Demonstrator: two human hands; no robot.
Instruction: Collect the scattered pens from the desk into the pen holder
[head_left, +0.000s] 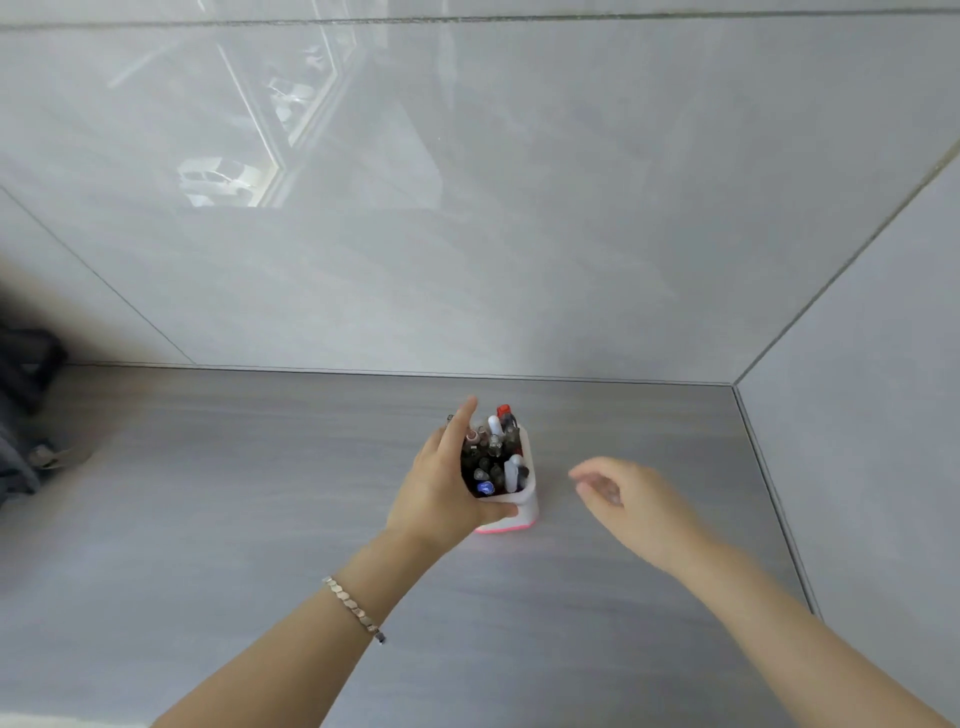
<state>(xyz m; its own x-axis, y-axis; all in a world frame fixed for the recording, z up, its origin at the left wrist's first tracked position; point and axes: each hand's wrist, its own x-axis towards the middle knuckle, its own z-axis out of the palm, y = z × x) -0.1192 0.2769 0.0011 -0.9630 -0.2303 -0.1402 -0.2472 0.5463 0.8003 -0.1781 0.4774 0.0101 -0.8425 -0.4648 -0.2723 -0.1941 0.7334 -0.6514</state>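
A white pen holder with a pink base stands upright near the middle of the grey desk. Several pens stand packed inside it, caps up, among them a red-capped one and white ones. My left hand wraps the holder's left side, thumb across its front and fingers reaching past its far rim. My right hand hovers to the right of the holder, apart from it, fingers loosely spread and holding nothing. I see no loose pens on the desk.
Glossy grey walls rise behind the desk and along its right side, meeting in a corner at the back right. A dark bag or strap lies at the desk's far left edge.
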